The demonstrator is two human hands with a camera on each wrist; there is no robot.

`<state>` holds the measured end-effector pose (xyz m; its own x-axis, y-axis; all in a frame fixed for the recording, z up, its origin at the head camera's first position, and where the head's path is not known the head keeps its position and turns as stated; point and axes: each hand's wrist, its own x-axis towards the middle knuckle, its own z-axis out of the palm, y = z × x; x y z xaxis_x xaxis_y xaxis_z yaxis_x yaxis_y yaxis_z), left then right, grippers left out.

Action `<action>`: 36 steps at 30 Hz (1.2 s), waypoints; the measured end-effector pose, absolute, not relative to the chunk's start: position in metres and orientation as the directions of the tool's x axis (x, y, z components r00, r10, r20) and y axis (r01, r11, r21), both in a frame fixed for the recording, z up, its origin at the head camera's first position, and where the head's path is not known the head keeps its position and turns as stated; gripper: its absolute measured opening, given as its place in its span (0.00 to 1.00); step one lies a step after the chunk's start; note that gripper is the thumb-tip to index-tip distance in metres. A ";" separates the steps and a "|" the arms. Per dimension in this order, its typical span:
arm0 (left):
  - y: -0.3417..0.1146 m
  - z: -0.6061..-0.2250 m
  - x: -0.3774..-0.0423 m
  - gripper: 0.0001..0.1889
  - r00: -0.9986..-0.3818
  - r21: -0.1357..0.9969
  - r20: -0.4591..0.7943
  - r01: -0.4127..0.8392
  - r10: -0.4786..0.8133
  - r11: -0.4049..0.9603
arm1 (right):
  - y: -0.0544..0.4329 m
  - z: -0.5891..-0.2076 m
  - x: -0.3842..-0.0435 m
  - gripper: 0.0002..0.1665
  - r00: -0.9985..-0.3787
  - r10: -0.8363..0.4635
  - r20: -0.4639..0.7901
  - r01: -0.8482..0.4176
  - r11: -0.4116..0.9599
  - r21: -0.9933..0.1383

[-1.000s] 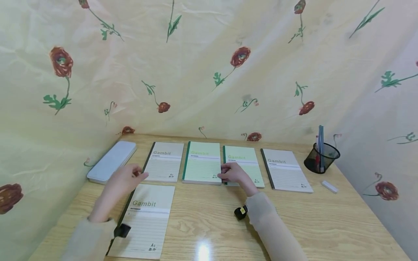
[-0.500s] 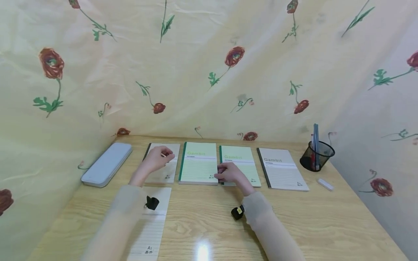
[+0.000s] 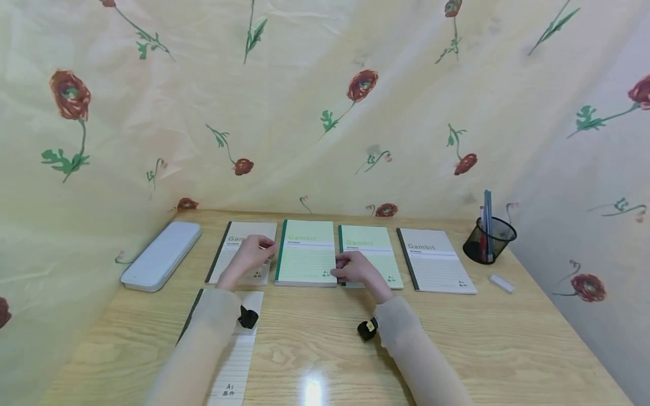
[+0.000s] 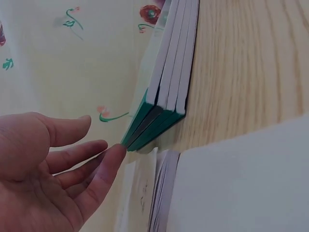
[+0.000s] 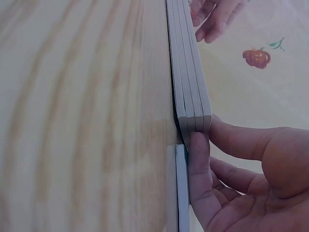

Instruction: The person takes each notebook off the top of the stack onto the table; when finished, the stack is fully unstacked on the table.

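A stack of several Gambit notebooks [image 3: 304, 256] with a pale green cover lies at the back of the table. In the left wrist view, the stack [image 4: 170, 72] shows green spines with a dark one between. My left hand [image 3: 247, 258] hovers over a white notebook [image 3: 260, 228], fingers extended, a fingertip right at the stack's spine. At the opposite side, my right hand [image 3: 358, 269] holds the stack's near right corner. In the right wrist view, its thumb meets the top cover while the index finger presses the page edges. Beneath this hand lies another pale green notebook [image 3: 376, 259].
A white notebook [image 3: 438, 265] lies at right, another [image 3: 238, 366] at front left, partly under my left sleeve. A white case [image 3: 161, 256] sits at far left. A black mesh pen cup [image 3: 500, 239] and a small white block [image 3: 501, 283] are at right.
My left hand has moved right, from the left edge of the back white notebook to the stack's spine. The right hand has stayed at the stack's corner. The view has shifted slightly.
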<state>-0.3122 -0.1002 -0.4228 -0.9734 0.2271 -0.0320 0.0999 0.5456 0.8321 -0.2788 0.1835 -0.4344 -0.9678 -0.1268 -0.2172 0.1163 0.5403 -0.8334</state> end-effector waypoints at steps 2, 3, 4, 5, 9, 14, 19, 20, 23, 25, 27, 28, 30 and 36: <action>-0.100 -0.423 -0.311 0.17 -0.971 0.837 -0.032 0.105 0.239 0.537 | 0.182 -0.434 -0.280 0.28 -0.968 -0.122 -0.218 0.119 0.541 -0.832; -0.099 -0.423 -0.310 0.18 -0.969 0.838 -0.031 0.107 0.243 0.535 | 0.182 -0.435 -0.280 0.28 -0.969 -0.120 -0.217 0.119 0.543 -0.831; -0.099 -0.423 -0.309 0.17 -0.968 0.836 -0.029 0.113 0.249 0.537 | 0.181 -0.435 -0.280 0.28 -0.969 -0.119 -0.219 0.121 0.543 -0.831; -0.099 -0.423 -0.308 0.17 -0.966 0.835 -0.026 0.121 0.258 0.538 | 0.180 -0.435 -0.281 0.28 -0.969 -0.118 -0.219 0.121 0.544 -0.830; -0.100 -0.427 -0.305 0.18 -0.963 0.832 -0.017 0.136 0.269 0.539 | 0.179 -0.438 -0.281 0.29 -0.967 -0.119 -0.225 0.129 0.536 -0.834; -0.100 -0.433 -0.307 0.19 -0.967 0.856 -0.045 0.093 0.252 0.509 | 0.177 -0.438 -0.283 0.29 -0.964 -0.117 -0.239 0.147 0.514 -0.845; -0.100 -0.436 -0.308 0.19 -0.967 0.848 -0.055 0.086 0.248 0.523 | 0.178 -0.438 -0.284 0.29 -0.962 -0.109 -0.248 0.158 0.518 -0.841; -0.100 -0.436 -0.307 0.20 -0.967 0.844 -0.056 0.087 0.249 0.529 | 0.179 -0.437 -0.284 0.30 -0.962 -0.111 -0.250 0.158 0.520 -0.840; -0.099 -0.437 -0.306 0.20 -0.969 0.837 -0.063 0.080 0.240 0.542 | 0.180 -0.434 -0.282 0.31 -0.960 -0.129 -0.248 0.147 0.521 -0.841; -0.099 -0.438 -0.306 0.20 -0.970 0.837 -0.060 0.081 0.236 0.541 | 0.181 -0.431 -0.281 0.33 -0.960 -0.139 -0.244 0.139 0.517 -0.845; -0.099 -0.439 -0.306 0.20 -0.971 0.844 -0.060 0.074 0.231 0.532 | 0.181 -0.429 -0.280 0.33 -0.961 -0.144 -0.237 0.129 0.525 -0.841; -0.098 -0.439 -0.306 0.20 -0.971 0.846 -0.059 0.074 0.231 0.528 | 0.182 -0.429 -0.280 0.33 -0.962 -0.144 -0.233 0.123 0.533 -0.837; -0.098 -0.440 -0.305 0.20 -0.971 0.854 -0.063 0.066 0.229 0.516 | 0.182 -0.429 -0.280 0.33 -0.963 -0.137 -0.231 0.121 0.544 -0.830; -0.094 -0.441 -0.304 0.20 -0.974 0.863 -0.095 0.022 0.206 0.506 | 0.180 -0.429 -0.287 0.31 -0.975 -0.070 -0.211 0.135 0.568 -0.812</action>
